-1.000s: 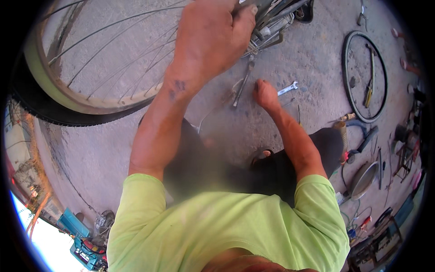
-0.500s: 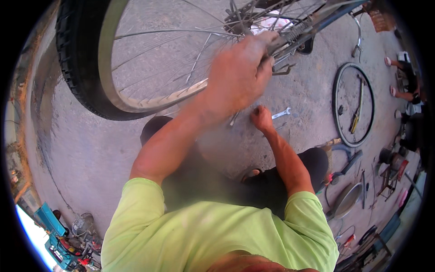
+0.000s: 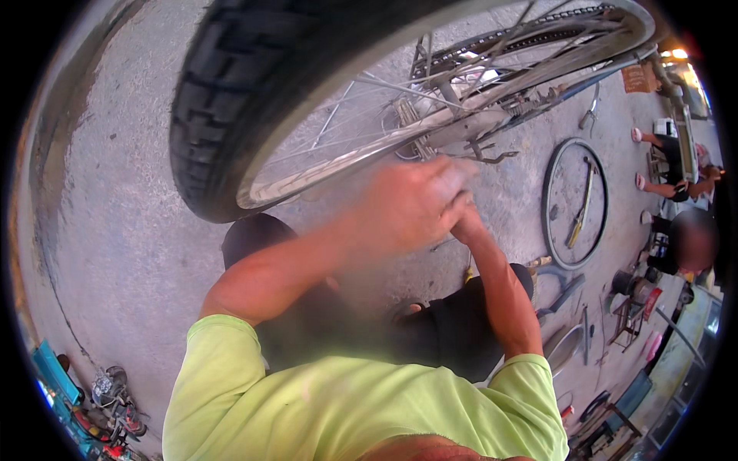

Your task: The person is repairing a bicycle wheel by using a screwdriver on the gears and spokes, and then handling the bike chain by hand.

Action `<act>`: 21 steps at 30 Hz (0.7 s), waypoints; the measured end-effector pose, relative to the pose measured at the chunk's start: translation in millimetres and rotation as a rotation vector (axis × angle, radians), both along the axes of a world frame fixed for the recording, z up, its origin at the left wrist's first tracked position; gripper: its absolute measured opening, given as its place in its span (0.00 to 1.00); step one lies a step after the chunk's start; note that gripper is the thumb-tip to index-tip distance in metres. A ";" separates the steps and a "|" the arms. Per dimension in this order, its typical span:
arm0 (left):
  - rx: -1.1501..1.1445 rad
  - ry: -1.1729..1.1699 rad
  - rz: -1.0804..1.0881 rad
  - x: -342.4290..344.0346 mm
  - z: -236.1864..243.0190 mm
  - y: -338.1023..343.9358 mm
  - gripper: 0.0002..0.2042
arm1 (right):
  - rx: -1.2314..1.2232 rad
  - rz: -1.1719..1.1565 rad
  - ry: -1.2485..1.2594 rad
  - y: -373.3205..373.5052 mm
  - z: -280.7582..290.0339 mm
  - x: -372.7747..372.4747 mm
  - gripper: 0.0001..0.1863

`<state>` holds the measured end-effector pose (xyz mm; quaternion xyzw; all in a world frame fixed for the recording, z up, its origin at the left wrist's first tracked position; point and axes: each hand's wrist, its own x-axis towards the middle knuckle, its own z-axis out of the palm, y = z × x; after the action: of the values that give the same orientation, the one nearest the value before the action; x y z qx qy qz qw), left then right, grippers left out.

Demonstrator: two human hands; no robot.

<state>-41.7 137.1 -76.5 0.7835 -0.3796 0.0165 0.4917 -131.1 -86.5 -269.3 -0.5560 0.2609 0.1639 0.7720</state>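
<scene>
My left hand [image 3: 419, 198] is blurred by motion, just below the rim of a bicycle wheel. Its fingers look curled in, and I cannot make out what is in them. Right against its fingertips is my right hand [image 3: 467, 224], whose fingers are mostly hidden behind the left. Above both hands, the wheel's knobby black tyre [image 3: 231, 100] rises large at the upper left. Its pale metal rim [image 3: 330, 170] and thin spokes run to the upper right, where a chain [image 3: 530, 34] shows on the bicycle.
On the floor to the right lies a loose tyre [image 3: 547, 203] with a yellow-handled tool [image 3: 580, 215] inside it. A round basin [image 3: 565, 347] and a small stool [image 3: 626, 319] are farther right. People sit along the right edge. Teal machinery [image 3: 58, 373] stands at lower left.
My left hand has come down from the wheel's hub area to meet my right hand, which has risen from the floor. The wheel looms larger, and the wrench on the floor is out of sight.
</scene>
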 end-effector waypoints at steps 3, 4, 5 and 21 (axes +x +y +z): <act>0.104 -0.007 -0.071 -4.7 -4.8 0.9 0.14 | 0.247 -0.155 0.061 19.1 67.5 7.8 0.11; 0.137 -0.004 -0.099 -5.9 -5.6 -0.3 0.13 | 0.310 -0.149 0.033 14.2 65.5 3.5 0.11; 0.147 0.005 -0.128 -6.9 -6.4 -0.6 0.13 | 0.375 -0.141 0.005 5.7 61.3 -0.8 0.11; 0.270 0.150 -0.131 16.0 -41.9 8.6 0.14 | 0.272 -0.283 -0.094 24.8 115.0 19.8 0.12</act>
<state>-25.7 145.7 -118.3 0.8151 -0.3910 -0.1254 0.4087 -111.3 -61.7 -154.3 -0.4114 0.2755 0.0613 0.8666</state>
